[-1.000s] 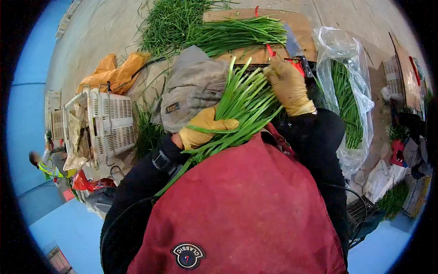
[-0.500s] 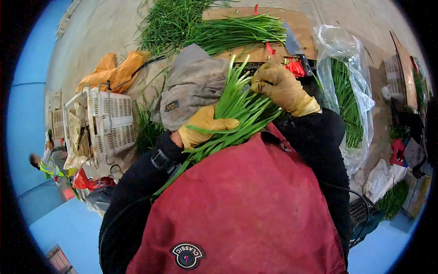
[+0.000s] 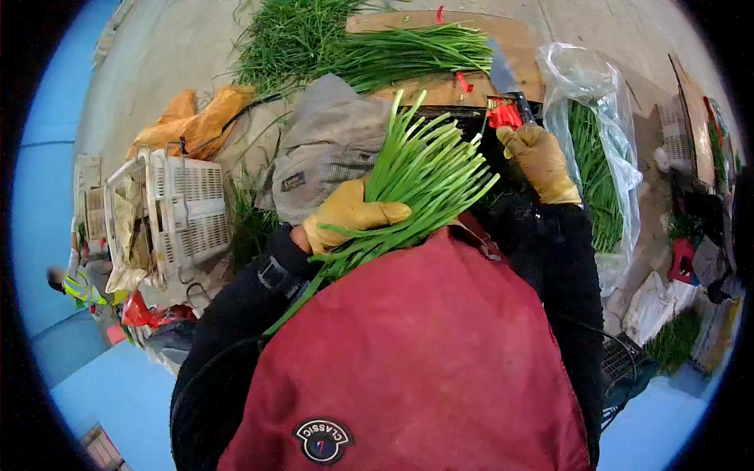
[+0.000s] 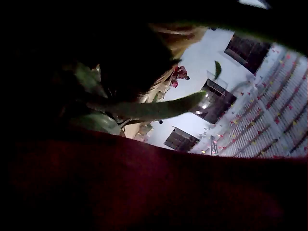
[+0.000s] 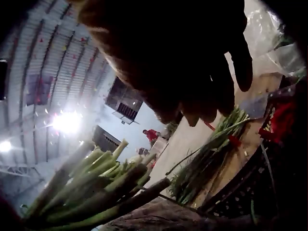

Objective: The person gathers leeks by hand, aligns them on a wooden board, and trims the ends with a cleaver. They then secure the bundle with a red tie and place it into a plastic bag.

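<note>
My left hand [image 3: 353,216], in a yellow glove, grips a bunch of garlic chives [image 3: 432,169] against the red apron [image 3: 424,337], its thumb lying across the stalks. Their pale cut ends point up and to the right; in the right wrist view the chives [image 5: 101,187] stand close at the lower left. My gloved right hand [image 3: 542,161] is apart from the bunch, just below a heap of red strips [image 3: 503,114] and the handle of a knife [image 3: 505,74]. In the right wrist view its fingers [image 5: 192,118] hang loosely with nothing between them. The left wrist view is mostly dark.
More chives [image 3: 416,55] lie on a wooden board [image 3: 510,31] ahead. A clear plastic bag [image 3: 632,157] of chives is at right. Grey cloth [image 3: 334,125], a white crate [image 3: 192,204] and an orange sack [image 3: 184,125] are at left. Another person [image 3: 78,286] is far left.
My right hand has left the cut ends of the chives and moved right toward the red strips. The left hand keeps its grip, and the bunch's tips have fanned out.
</note>
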{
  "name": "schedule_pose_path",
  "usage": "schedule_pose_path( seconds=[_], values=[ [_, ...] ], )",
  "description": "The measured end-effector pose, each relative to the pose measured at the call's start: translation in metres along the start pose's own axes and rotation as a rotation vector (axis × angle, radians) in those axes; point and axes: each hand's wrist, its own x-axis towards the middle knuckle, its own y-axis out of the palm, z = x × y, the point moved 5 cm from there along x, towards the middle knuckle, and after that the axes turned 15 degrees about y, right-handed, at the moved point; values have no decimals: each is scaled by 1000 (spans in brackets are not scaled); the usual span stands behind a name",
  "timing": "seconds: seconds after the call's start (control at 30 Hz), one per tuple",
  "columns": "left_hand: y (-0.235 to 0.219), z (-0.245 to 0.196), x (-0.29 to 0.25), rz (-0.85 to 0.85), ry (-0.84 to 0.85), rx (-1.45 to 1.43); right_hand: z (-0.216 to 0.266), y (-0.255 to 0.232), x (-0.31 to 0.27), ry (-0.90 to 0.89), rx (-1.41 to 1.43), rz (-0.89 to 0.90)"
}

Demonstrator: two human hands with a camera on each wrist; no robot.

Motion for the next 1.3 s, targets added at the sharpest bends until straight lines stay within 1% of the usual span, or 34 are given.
schedule_pose_path(
  seconds=[0.1, 0.13, 0.23, 0.27, 0.3, 0.37, 0.4, 0.43, 0.5, 0.53, 0.6, 0.63, 0.67, 0.7, 0.73, 0.8, 0.83, 0.9, 0.93, 0.97, 1.03, 1.1, 1.13, 1.17, 1.23, 1.27, 1.3],
  values=[
    [1, 2, 3, 41, 52, 26, 8, 4, -9, -365, 567, 76],
    [4, 1, 3, 48, 61, 12, 10, 5, -12, -390, 704, 139],
    [12, -3, 4, 64, 89, -40, 42, 21, -36, -445, 568, 378],
    [13, 1, 4, 62, 103, -71, 39, 36, -27, -531, 290, 243],
    [13, 4, 4, 59, 116, -103, 38, 46, -21, -474, 289, 309],
    [9, 6, 4, 62, 96, -37, 28, 42, -10, -399, 494, 394],
    [6, 7, 4, 63, 86, -5, 24, 36, -10, -307, 664, 426],
    [2, 9, 3, 64, 95, 51, 11, 22, 6, -456, 438, 90],
    [-4, 13, 6, 71, 120, 162, -16, 3, 17, -359, 334, -166],
    [-4, 11, 7, 75, 112, 174, -23, -1, 17, -386, 455, -125],
    [0, 4, 7, 85, 81, 195, -20, 0, 7, -360, 605, 31],
    [-1, 9, 8, 67, 83, 135, -16, -3, 0, -348, 680, 104],
    [-1, 16, 8, 50, 86, 74, 5, -9, -22, -351, 556, 29],
    [-2, 20, 8, 30, 89, 15, 20, -2, -30, -494, 556, 50],
    [-1, 19, 8, 33, 83, 29, 33, 4, -37, -638, 555, 70],
    [0, 16, 7, 33, 66, 62, 23, 30, -26, -516, 543, 196],
    [-1, 16, 7, 39, 72, 79, 14, 29, -13, -507, 482, 38],
    [-6, 18, 8, 49, 95, 111, -2, 8, 13, -485, 348, -277],
    [-6, 16, 10, 61, 107, 140, -12, 2, 17, -421, 315, -254],
    [-8, 14, 11, 67, 117, 169, -19, 7, 20, -366, 606, -56],
    [-8, 16, 10, 66, 93, 169, -5, 0, -7, -457, 559, 109],
    [-6, 21, 11, 39, 47, 114, 17, 8, -37, -476, 460, 105],
    [-2, 18, 10, 37, 49, 86, 37, 11, -62, -444, 504, 169],
    [3, 13, 9, 35, 53, 61, 34, 35, -47, -725, 270, -145],
    [4, 12, 8, 26, 65, 27, 27, 62, -31, -545, 355, 25],
    [2, 15, 7, 20, 74, 17, 20, 61, -16, -549, 458, -31],
    [0, 18, 6, 12, 81, 7, 8, 57, 1, -317, 462, -10]
  ],
)
